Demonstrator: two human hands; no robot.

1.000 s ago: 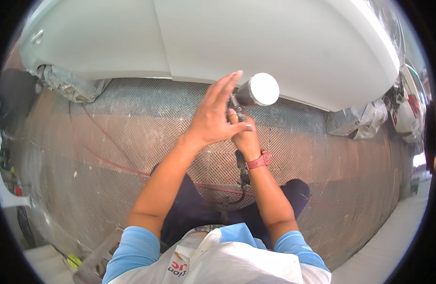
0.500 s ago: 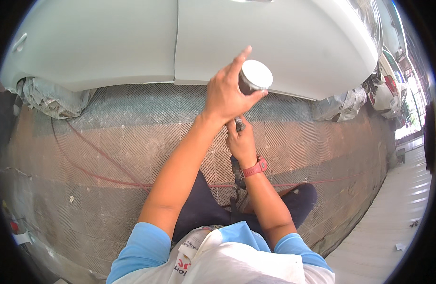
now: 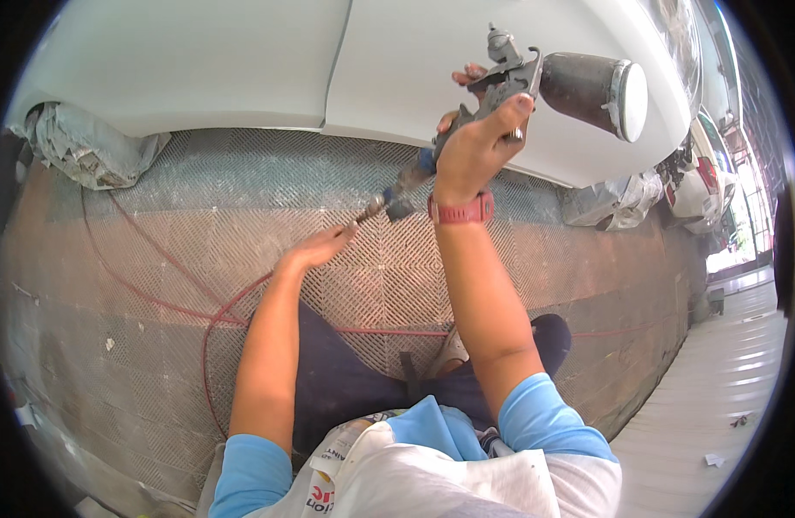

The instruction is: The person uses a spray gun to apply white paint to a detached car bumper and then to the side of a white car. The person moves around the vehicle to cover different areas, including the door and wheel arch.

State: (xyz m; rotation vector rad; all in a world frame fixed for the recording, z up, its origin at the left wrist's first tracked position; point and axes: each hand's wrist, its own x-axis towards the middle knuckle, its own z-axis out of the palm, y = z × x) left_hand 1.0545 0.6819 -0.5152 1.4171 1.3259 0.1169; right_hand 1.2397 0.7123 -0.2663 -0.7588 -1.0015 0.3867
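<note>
My right hand [image 3: 479,151], with a red watch [image 3: 460,209] on its wrist, is wrapped round the handle of a grey spray gun [image 3: 518,78]. The gun is tipped on its side. Its dark cup [image 3: 583,89], closed by a white lid [image 3: 632,101], points to the right, in front of the pale car panel [image 3: 414,69]. Lower left, my left hand [image 3: 319,249] pinches the end of a red air hose [image 3: 233,302], close to the fittings [image 3: 406,186] under the gun's handle. Part of the hose is hidden behind my left forearm.
Wheels wrapped in grey plastic sheeting [image 3: 95,147] flank the car body at left and right. The hose also trails across the patterned floor [image 3: 328,285] under my crossed legs. Another car [image 3: 695,186] stands at far right, beyond a white corrugated sheet [image 3: 699,388].
My right hand has lifted the spray gun up and to the right, tipping it over sideways. My left hand has left the cup and dropped lower left onto the hose.
</note>
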